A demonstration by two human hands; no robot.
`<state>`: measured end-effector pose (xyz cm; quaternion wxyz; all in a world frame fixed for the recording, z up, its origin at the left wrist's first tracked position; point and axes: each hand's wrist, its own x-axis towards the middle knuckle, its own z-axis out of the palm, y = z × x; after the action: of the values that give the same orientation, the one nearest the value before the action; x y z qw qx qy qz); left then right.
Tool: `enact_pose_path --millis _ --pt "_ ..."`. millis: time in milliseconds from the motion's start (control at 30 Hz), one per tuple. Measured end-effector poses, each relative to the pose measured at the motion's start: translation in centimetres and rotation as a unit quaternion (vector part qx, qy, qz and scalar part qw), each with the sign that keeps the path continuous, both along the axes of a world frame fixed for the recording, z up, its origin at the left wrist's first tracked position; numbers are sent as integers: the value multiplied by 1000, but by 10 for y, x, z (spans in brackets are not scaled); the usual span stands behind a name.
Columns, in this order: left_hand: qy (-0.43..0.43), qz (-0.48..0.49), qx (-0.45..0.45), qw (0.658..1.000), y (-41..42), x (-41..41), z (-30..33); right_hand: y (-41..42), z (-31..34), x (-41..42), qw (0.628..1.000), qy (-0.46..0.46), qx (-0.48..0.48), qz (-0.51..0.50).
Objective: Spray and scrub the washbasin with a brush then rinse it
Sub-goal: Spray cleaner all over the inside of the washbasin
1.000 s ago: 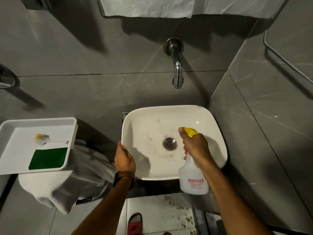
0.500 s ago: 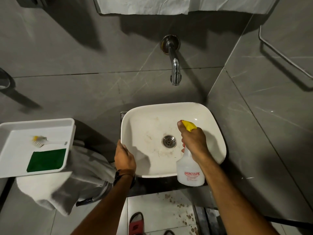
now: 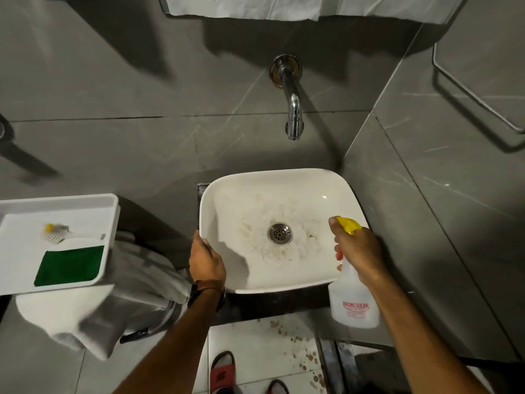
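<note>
A white washbasin (image 3: 318, 189) with brownish stains around its metal drain (image 3: 280, 233) sits below a chrome wall tap (image 3: 292, 109). My left hand (image 3: 206, 261) grips the basin's front-left rim. My right hand (image 3: 359, 251) holds a clear spray bottle (image 3: 353, 304) with a yellow nozzle at the basin's right rim, the nozzle pointing left over the bowl. A small brush (image 3: 58, 231) with a yellow end and white handle lies in a white tray (image 3: 110, 206) at the left, beside a green scouring pad (image 3: 71, 265).
A white cloth (image 3: 119, 302) hangs under the tray over a stand. Grey tiled walls close in behind and on the right, with a metal rail (image 3: 477, 100) on the right wall. Red sandals (image 3: 223, 371) and a stained floor lie below.
My right hand has carried the spray bottle rightwards, from over the drain to the basin's right rim. My left hand stays on the front-left rim.
</note>
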<state>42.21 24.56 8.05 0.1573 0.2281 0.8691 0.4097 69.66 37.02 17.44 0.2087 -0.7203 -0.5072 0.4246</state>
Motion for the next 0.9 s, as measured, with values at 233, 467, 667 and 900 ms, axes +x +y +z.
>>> enact_pose_path --millis 233,467,667,900 --pt "-6 1 -4 1000 0 0 0 -15 6 28 1000 -1 -30 2" --pt "1 0 0 1000 0 0 0 -38 9 27 998 -49 -44 19" --pt "-3 1 5 1000 -1 2 3 -65 5 13 996 -20 -80 39" --pt "-6 6 10 1000 -2 2 5 -83 0 -10 992 -25 -89 86"
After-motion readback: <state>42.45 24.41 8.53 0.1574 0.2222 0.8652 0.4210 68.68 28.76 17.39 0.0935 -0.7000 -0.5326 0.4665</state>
